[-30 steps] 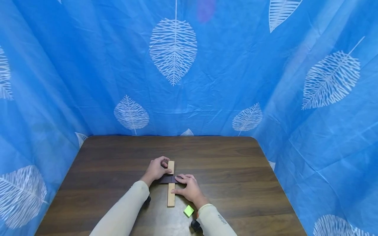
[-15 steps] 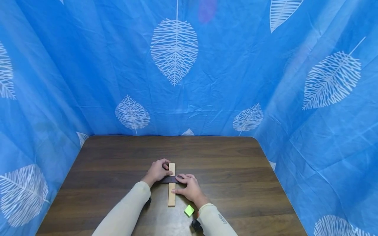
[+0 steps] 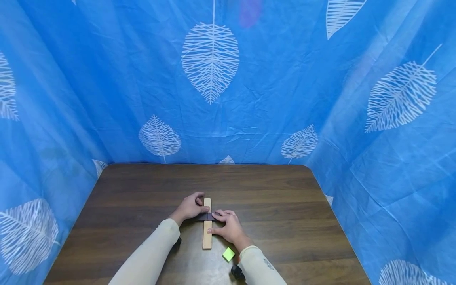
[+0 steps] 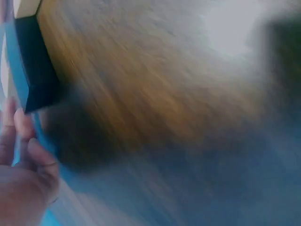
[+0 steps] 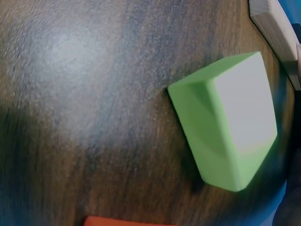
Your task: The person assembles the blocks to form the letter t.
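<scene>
Two light wooden blocks lie in line, the far block and the near block, with a dark bar crossing between them. My left hand is at the far block, its thumb lying over the block's near part and its index finger by the far left corner. In the left wrist view, loosely bent fingers show beside the end of a dark block. My right hand touches the dark bar's right end with its fingertips, while its thumb rests against the near block's side.
A green block sits on the brown table below my right hand. Part of an orange-red block shows near the right wrist. Blue leaf-patterned curtains stand behind and beside the table.
The far wooden block has slid toward the dark bar, and the strip of table between them has closed. My left thumb has moved slightly right over it. My right hand has stayed put.
</scene>
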Motion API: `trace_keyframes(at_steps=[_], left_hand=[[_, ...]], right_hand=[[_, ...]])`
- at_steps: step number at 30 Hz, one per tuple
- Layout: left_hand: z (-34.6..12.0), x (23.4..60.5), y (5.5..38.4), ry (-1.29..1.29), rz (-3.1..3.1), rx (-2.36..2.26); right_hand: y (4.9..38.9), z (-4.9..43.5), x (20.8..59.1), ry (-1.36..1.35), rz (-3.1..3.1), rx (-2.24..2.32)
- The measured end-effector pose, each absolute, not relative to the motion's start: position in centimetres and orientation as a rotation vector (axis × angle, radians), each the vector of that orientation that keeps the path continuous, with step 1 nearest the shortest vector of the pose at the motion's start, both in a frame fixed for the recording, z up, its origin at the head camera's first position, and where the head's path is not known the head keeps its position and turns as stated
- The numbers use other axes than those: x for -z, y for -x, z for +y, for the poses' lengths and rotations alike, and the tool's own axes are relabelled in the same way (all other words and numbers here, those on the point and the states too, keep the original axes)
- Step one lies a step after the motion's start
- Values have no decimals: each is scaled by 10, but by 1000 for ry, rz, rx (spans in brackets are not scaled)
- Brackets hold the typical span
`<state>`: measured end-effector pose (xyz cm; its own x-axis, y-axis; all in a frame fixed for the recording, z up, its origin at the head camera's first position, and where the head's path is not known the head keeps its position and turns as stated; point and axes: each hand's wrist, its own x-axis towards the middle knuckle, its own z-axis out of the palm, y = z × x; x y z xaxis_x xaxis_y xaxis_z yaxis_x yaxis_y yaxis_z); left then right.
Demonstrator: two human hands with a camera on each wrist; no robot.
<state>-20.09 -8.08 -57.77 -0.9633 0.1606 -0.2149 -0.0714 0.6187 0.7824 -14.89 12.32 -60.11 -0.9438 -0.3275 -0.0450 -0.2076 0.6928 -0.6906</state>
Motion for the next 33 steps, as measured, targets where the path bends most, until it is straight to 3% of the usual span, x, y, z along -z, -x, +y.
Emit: trace_keyframes(at_steps=[9, 25, 33], left_hand=[[-95, 579, 184, -242, 2588, -1226], [-87, 593, 176, -212, 2685, -1106], [-90, 593, 172, -159, 2659, -1096]], right_hand=[[150, 128, 603, 426, 2741, 1121], [151, 128, 596, 566, 2839, 972], [134, 128, 588, 593, 2837, 949]])
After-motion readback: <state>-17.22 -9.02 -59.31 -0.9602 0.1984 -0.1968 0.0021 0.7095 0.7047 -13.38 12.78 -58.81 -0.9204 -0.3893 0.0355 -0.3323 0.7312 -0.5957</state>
